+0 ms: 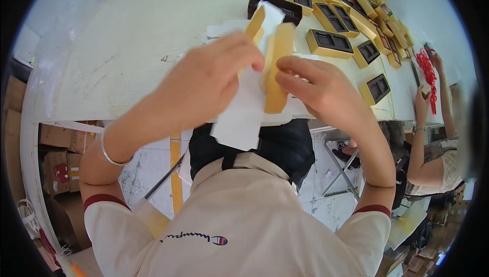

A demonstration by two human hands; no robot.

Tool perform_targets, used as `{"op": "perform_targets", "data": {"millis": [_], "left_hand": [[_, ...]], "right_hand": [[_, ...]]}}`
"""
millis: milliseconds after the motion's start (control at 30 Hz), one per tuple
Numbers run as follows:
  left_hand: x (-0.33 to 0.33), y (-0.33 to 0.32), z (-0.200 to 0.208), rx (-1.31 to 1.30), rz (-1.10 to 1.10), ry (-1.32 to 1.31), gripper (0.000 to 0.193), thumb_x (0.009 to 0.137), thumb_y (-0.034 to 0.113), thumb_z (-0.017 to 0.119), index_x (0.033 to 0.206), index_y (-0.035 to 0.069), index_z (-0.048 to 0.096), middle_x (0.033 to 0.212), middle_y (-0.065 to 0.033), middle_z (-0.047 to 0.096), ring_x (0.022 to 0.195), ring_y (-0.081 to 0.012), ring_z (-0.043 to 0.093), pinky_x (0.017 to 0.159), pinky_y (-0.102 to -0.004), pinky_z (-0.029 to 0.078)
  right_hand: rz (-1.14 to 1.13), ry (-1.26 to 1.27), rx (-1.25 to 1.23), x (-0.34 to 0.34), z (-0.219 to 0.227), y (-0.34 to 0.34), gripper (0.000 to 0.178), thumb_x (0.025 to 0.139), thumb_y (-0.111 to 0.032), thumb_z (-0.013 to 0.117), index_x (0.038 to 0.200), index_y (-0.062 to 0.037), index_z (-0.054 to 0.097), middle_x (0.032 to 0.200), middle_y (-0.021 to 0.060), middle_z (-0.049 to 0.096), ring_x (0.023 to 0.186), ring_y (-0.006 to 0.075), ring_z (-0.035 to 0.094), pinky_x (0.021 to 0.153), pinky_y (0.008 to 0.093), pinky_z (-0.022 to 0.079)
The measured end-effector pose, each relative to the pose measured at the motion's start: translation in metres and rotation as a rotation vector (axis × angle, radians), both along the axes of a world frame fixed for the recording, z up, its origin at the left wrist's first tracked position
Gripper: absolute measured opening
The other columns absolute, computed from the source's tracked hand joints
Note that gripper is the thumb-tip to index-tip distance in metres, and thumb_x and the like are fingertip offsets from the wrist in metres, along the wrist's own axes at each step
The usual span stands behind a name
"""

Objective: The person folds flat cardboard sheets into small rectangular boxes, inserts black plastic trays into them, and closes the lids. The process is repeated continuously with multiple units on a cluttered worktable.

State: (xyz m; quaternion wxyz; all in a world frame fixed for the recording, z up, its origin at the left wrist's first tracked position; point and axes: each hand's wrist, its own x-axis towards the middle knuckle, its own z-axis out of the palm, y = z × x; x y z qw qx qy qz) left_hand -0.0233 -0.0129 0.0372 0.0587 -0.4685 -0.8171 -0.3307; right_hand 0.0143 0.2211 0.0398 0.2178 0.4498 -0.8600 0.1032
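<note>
A partly folded gold cardboard box (280,73) with a white inner face is between my hands, over the near edge of the table. Its long white panel (243,119) hangs toward my lap, and gold side walls stand up along it. My left hand (216,73) has its fingers curled at the left side of the card; it is slightly blurred. With thumb and fingers, my right hand (321,83) grips the gold right-hand wall. Just beyond the card lies a black open tray (293,9). White flat card pieces (224,27) lie beneath the box.
Several gold boxes with black inserts (330,42) spread across the table's right side, piled higher toward the back right. At far right, another person's hand (422,101) is near a red string bundle (427,68). Cardboard cartons (56,170) sit under the table at left.
</note>
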Motion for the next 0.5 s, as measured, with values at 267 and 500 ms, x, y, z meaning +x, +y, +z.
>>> {"op": "perform_targets", "data": {"millis": [267, 500], "left_hand": [[-0.001, -0.009, -0.017, -0.044, -0.186, -0.409, 0.042, 0.069, -0.002, 0.075, 0.108, 0.003, 0.061, 0.097, -0.0073, 0.063, 0.069, -0.0181, 0.055, 0.067, -0.0275, 0.05], [0.0, 0.014, -0.03, 0.01, -0.069, -0.256, 0.029, 0.072, 0.003, 0.075, 0.096, 0.003, 0.06, 0.075, -0.0041, 0.061, 0.059, -0.0146, 0.053, 0.055, -0.0246, 0.044]], "right_hand": [[0.058, -0.318, -0.298, 0.003, -0.036, 0.015, 0.021, 0.071, -0.01, 0.075, 0.086, -0.0027, 0.062, 0.097, 0.0108, 0.058, 0.087, 0.0288, 0.056, 0.077, 0.0403, 0.046], [-0.056, -0.498, -0.364, 0.003, -0.037, -0.014, 0.019, 0.072, 0.001, 0.073, 0.08, -0.003, 0.056, 0.088, 0.0084, 0.055, 0.079, 0.0251, 0.053, 0.068, 0.0359, 0.045]]}}
